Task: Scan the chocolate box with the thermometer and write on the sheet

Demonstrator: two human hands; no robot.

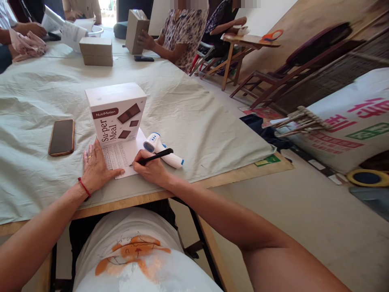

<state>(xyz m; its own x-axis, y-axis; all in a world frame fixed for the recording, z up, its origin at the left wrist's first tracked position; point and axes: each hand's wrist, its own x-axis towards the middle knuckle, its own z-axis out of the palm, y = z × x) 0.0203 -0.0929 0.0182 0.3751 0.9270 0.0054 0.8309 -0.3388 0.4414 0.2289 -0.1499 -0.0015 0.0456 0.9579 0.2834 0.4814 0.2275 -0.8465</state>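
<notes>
My right hand (150, 168) grips a black pen (158, 155), its tip touching a sheet of paper (129, 150) with rows of small print or writing. Spread on the left edge of that sheet, my left hand (96, 168) lies flat with the thumb pointing right. A white and brown "Su-per Meal" box (117, 115) stands upright at the back of the sheet and hides part of it. Just right of the box, a white and blue infrared thermometer (164, 152) lies on the tablecloth, partly behind my right hand.
A phone (61, 137) lies left of the box on the pale tablecloth (188, 109). Farther back are a brown carton (96, 52), a dark phone (144, 59) and a person holding another carton (136, 32). Chairs (282, 77) and a white printed sack (352, 113) stand right.
</notes>
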